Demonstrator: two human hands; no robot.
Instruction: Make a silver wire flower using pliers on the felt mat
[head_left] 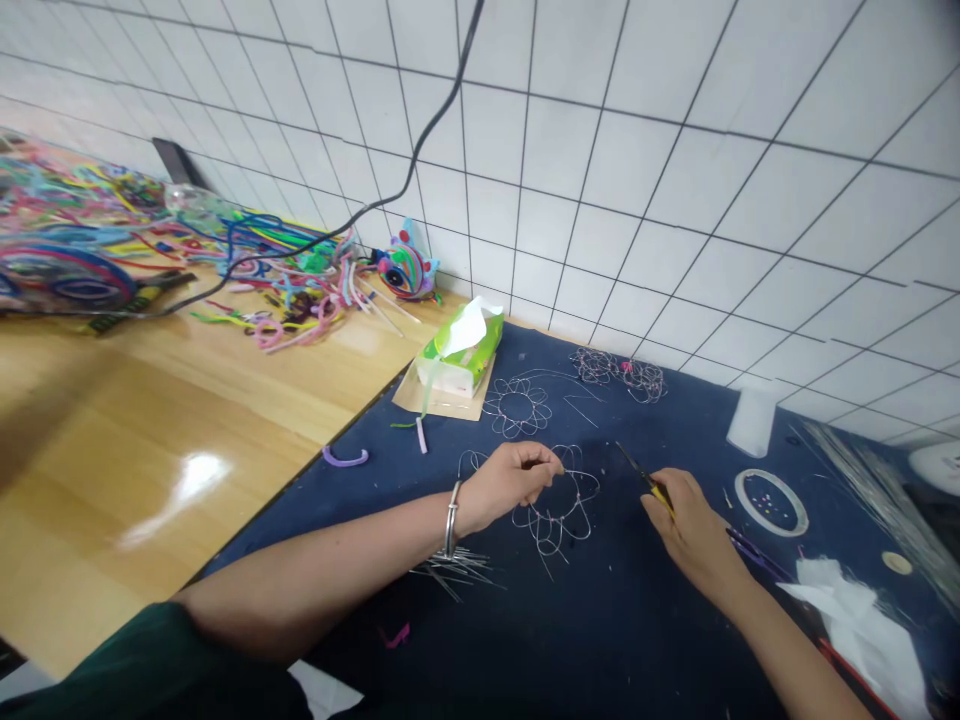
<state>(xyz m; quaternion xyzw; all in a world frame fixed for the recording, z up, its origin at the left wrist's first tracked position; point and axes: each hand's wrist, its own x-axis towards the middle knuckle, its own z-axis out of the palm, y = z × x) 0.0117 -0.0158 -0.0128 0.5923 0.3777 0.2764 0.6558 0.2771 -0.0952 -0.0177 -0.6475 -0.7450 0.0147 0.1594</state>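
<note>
My left hand point(512, 480) is closed in a pinch on a wire flower frame point(559, 505) that lies on the dark blue mat point(600, 620). A silver bangle sits on that wrist. My right hand point(694, 530) is closed round small pliers point(643, 477) with yellow grips, their dark tip pointing up and left, a short way right of the frame. A bundle of short straight wires point(457, 570) lies under my left wrist.
A second wire flower point(517, 405) and tangled wire shapes point(622, 372) lie farther back. A green tissue pack point(461, 352) sits at the mat's edge. A tape ring point(771, 500), white cup point(752, 420), white tissue point(862, 620) are right. Coloured pipe cleaners point(247, 270) pile on the wooden table point(150, 440).
</note>
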